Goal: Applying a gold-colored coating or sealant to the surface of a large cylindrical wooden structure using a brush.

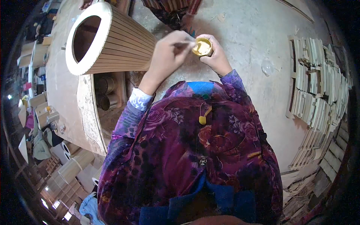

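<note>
My right hand (pixel 214 56) is wrapped round a small round yellow container (pixel 203 47) with pale yellowish contents, held in front of my chest. Just to its left, my left hand (pixel 174 50) pinches a thin stick-like tool (pixel 184 42), its tip at the container's mouth; the tip is blurred. Beyond my left hand, a tapered wooden drum-like form (pixel 123 47) of narrow vertical slats, with a white ring at one end and a dark opening, rests on a pale worktop (pixel 60 93).
Stacks of white wooden strips (pixel 315 82) lie on the right of the grey floor (pixel 247 26). Striped dark cloth (pixel 168 9) is at the top. Cylindrical tins (pixel 107 86) sit under the worktop. Wooden parts (pixel 75 168) and assorted clutter fill the far left.
</note>
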A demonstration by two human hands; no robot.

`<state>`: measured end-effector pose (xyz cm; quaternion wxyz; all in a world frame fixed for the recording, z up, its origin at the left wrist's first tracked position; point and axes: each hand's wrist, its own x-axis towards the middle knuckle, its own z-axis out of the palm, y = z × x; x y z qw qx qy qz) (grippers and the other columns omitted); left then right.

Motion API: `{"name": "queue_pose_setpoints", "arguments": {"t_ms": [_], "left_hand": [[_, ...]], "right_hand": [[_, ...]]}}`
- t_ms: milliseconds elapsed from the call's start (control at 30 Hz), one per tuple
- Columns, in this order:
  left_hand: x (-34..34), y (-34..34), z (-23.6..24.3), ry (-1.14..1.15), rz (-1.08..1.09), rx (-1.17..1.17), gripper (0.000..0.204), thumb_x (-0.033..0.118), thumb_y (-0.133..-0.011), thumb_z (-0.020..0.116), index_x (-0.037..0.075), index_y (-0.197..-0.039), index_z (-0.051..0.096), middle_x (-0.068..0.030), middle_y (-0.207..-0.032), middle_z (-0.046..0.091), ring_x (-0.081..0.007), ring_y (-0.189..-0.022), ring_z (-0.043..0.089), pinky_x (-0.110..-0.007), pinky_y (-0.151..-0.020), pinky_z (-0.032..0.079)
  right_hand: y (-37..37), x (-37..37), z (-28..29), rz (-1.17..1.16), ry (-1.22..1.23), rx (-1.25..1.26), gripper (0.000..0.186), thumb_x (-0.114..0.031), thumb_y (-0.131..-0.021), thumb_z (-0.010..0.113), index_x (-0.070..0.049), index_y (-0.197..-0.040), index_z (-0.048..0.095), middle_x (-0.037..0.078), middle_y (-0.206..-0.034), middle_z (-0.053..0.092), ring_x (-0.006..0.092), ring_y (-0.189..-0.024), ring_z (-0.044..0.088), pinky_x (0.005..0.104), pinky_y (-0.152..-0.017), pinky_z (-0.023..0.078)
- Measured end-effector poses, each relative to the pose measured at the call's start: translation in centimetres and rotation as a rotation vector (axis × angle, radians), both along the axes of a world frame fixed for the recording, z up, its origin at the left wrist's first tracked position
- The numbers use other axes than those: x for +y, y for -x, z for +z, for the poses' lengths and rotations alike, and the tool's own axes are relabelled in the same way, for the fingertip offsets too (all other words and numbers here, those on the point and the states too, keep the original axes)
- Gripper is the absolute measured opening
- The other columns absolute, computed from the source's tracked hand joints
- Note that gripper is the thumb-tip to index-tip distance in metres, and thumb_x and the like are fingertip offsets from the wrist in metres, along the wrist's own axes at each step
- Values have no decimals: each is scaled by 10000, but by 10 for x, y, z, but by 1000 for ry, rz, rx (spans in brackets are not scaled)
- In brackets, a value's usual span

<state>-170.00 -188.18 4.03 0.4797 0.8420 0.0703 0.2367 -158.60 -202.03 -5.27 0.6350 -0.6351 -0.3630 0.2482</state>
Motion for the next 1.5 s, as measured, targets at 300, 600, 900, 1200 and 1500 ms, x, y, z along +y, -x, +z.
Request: {"name": "queue_pose_setpoints", "arguments": {"t_ms": [300, 600, 900, 1200, 1500], "left_hand": [[-10, 3, 12, -90, -51, 102, 128, 94, -841, 673, 2, -925, 642, -92, -814, 637, -177, -724, 622, -265, -657, 481], [-36, -12, 12, -71, -106, 72, 87, 109, -861, 656, 38, -908, 669, -82, -835, 649, -134, -734, 627, -264, -644, 494], [-95, -42, 4, -74, -223, 203, 147, 117, -841, 676, 24, -949, 639, -114, -813, 612, -236, -723, 595, -323, -661, 451], [-150, -77, 1, -276, -287, 47, 148, 118, -868, 651, -19, -923, 655, -74, -807, 643, -129, -662, 606, -254, -614, 476], [-178, -97, 0, -313, -341, 156, 104, 78, -811, 654, 34, -906, 648, -123, -863, 629, -253, -783, 641, -302, -647, 493]], "right_hand": [[-5, -4, 1, 32, -53, 24, 561, 8, -626, 611, -55, -1174, 511, 80, -1109, 541, 196, -1086, 528, 308, -975, 404], [-15, -36, -4, 35, 12, 92, 575, 21, -634, 603, -43, -1197, 500, 92, -1126, 554, 204, -1102, 539, 312, -972, 413], [-35, -112, -3, -27, 1, 144, 604, 26, -622, 605, -39, -1210, 485, 81, -1133, 543, 191, -1100, 535, 304, -969, 416], [-49, -175, 1, -69, -35, 201, 558, 31, -628, 600, -51, -1172, 508, 57, -1102, 546, 169, -1068, 537, 291, -974, 407], [-58, -209, -3, -174, -99, 149, 555, 37, -636, 593, -59, -1177, 516, 57, -1096, 558, 173, -1058, 545, 292, -966, 412]]}}
